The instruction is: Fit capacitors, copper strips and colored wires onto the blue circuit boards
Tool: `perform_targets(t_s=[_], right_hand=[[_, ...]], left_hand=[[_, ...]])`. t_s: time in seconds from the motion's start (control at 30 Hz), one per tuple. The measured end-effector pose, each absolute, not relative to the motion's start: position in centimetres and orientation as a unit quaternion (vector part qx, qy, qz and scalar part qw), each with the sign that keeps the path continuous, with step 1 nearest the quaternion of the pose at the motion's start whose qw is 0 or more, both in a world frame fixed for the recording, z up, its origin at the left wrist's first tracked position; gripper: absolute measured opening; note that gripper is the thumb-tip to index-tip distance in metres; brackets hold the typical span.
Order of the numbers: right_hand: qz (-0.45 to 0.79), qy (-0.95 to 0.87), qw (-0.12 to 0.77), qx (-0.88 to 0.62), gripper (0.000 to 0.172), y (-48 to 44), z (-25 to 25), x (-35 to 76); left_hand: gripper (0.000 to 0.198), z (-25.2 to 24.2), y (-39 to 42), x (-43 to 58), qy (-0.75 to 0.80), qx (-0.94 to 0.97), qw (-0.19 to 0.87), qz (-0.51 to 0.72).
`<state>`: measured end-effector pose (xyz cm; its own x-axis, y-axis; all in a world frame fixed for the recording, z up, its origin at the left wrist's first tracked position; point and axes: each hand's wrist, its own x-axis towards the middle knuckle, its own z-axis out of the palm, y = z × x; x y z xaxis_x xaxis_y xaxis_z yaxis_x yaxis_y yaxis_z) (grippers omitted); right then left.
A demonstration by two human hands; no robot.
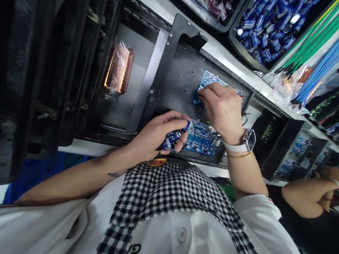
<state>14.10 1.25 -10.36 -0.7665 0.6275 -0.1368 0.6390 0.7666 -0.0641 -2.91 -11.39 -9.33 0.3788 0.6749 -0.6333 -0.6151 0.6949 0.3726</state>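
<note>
Several blue capacitors (170, 141) lie in my left hand (169, 131), whose fingers curl round them beside the lower blue circuit board (202, 138). My right hand (222, 104) is over the upper blue circuit board (205, 79), thumb and fingertips pinched together at the board's left part. What the fingertips hold, if anything, is hidden. Both boards rest in a black tray (177, 70), one above the other in view.
A bin of blue capacitors (264, 28) and a bin of brown components (211, 2) stand beyond the tray. Green wires (316, 41) and blue wires (332, 58) lie at upper right. A wrapped copper-coloured part (119, 69) is at left. Another person's arm (308, 194) shows at right.
</note>
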Motion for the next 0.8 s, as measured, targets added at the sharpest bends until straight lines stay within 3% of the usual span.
perform_targets(t_s=[0.13, 0.27, 0.47, 0.53, 0.67, 0.8], right_hand=[[-0.086, 0.94, 0.035, 0.329, 0.026, 1.2, -10.3, 14.1], [-0.191, 0.912, -0.077, 0.354, 0.025, -0.3, -8.9, 14.0], [-0.368, 0.855, -0.173, 0.32, 0.032, -6.9, -5.9, 12.6], [-0.373, 0.846, -0.188, 0.331, 0.027, -8.4, -5.4, 13.1], [-0.315, 0.823, -0.221, 0.418, 0.021, -7.9, -5.7, 17.1], [-0.211, 0.819, -0.212, 0.489, 0.019, -4.4, -8.0, 21.1]], left_hand=[[0.017, -9.7, -11.7, -2.7, 0.42, 0.054, 0.804, 0.417], [0.023, -9.6, -12.0, -4.3, 0.463, 0.081, 0.774, 0.425], [0.055, -7.6, -12.8, -6.7, 0.494, 0.166, 0.747, 0.412], [0.049, -7.2, -12.9, -6.0, 0.474, 0.173, 0.773, 0.383], [0.018, -7.8, -12.6, -2.6, 0.438, 0.106, 0.821, 0.351], [0.017, -8.5, -11.7, 0.8, 0.408, 0.067, 0.864, 0.289]])
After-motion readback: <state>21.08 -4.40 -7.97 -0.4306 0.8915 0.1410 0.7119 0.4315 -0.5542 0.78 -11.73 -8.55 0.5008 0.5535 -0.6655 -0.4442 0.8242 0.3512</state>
